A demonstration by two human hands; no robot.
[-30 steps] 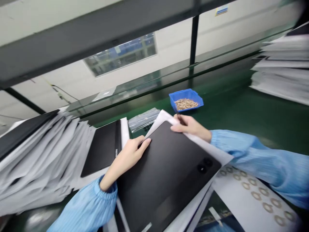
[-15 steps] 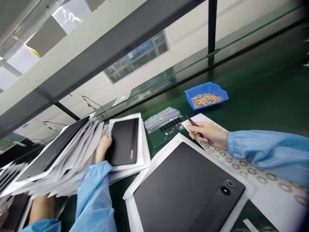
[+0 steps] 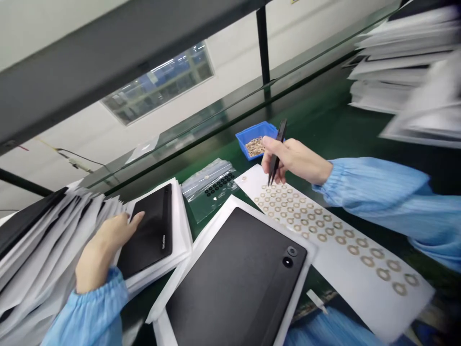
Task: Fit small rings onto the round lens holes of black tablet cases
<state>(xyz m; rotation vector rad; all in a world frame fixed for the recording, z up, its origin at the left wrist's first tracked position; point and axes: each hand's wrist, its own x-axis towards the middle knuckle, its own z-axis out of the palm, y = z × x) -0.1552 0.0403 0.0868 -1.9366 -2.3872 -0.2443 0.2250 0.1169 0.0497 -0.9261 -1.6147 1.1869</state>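
Observation:
My right hand pinches a pair of black tweezers, whose tips point down just above a white sheet of small gold-coloured rings. My left hand lies flat, its fingers on a black tablet in a white paper tray. Between my hands, a larger black tablet lies on white paper, with its round camera rings near the right corner. Its lower end runs out of view.
A clear bag of black rings lies beyond the tablets, and a blue bin of gold rings stands behind my right hand. Paper-wrapped stacks rise at left, more at upper right. A dark metal shelf bar crosses overhead.
My right hand has risen with the tweezers, now held upright. My left hand has moved from the stack at left onto the smaller tablet. The view has swung left.

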